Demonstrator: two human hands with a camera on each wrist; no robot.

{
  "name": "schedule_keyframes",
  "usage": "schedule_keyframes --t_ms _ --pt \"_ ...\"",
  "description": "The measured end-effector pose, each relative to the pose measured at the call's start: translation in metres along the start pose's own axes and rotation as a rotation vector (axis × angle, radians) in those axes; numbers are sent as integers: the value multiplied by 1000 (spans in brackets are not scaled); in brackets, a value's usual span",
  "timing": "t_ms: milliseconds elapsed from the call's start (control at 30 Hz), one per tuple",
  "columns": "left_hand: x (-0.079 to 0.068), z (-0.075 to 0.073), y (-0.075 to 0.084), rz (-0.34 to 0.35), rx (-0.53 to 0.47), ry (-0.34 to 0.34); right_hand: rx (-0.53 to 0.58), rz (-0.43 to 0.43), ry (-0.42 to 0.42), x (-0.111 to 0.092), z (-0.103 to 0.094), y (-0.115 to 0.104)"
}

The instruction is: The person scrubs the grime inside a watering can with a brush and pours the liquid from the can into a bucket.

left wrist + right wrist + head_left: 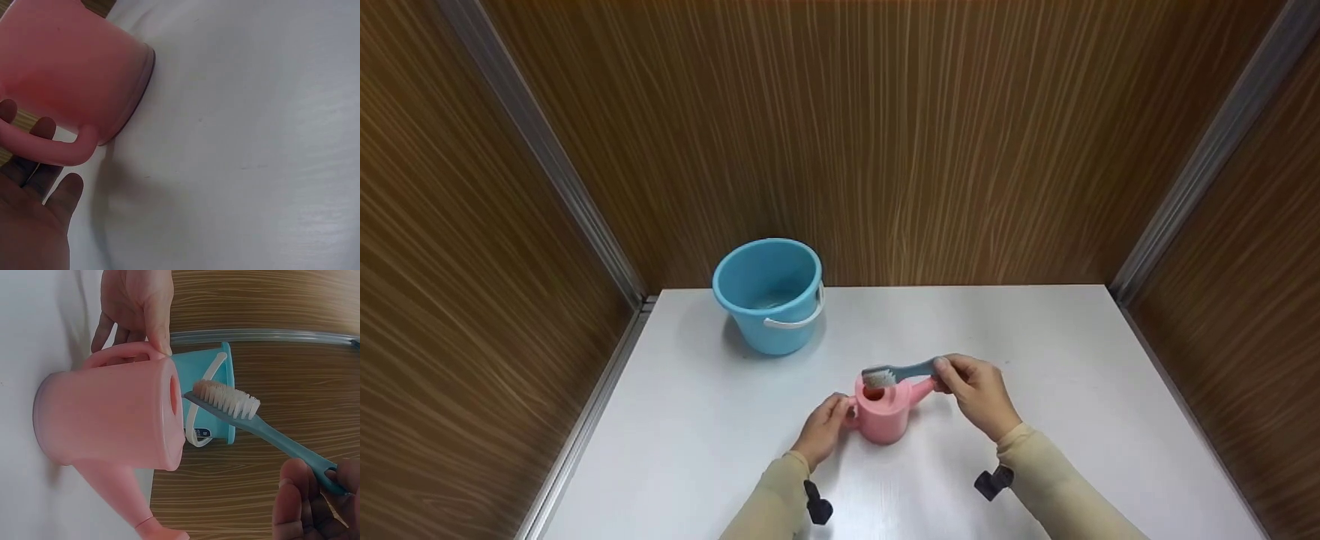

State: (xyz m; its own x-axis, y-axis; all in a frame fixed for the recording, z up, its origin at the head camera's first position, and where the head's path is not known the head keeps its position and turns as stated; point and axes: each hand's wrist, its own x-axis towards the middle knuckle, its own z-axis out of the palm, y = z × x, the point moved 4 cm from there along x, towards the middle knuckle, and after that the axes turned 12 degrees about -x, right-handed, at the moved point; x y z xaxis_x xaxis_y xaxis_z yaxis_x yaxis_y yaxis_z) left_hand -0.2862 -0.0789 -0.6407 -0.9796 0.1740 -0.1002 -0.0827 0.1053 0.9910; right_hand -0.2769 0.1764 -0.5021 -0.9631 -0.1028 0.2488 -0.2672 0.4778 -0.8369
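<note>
A pink watering can (883, 420) stands on the white table, its spout pointing right. My left hand (821, 431) holds the can's handle (42, 147), with fingers behind the loop and the thumb near its top in the right wrist view. Between thumb and fingers, my right hand (979, 394) pinches the end of a blue-grey scrub brush (275, 439). The brush's white bristles (879, 378) hang over the can's top opening in the head view. In the right wrist view the brush head is beside the opening, bristles facing away from my right hand.
A light blue bucket (769, 330) with a white handle (795, 324) stands at the back left of the table (660, 420). Wood-grain panels (885, 150) enclose the back and both sides, with metal rails (562, 172) at the corners.
</note>
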Motion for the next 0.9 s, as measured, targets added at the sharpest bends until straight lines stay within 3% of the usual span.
schedule_keyframes --t_ms 567,900 --pt "2 1 0 20 -23 -21 -64 0 -62 6 7 -8" --pt "1 1 -2 -13 -6 -8 -102 -46 -28 14 12 -14"
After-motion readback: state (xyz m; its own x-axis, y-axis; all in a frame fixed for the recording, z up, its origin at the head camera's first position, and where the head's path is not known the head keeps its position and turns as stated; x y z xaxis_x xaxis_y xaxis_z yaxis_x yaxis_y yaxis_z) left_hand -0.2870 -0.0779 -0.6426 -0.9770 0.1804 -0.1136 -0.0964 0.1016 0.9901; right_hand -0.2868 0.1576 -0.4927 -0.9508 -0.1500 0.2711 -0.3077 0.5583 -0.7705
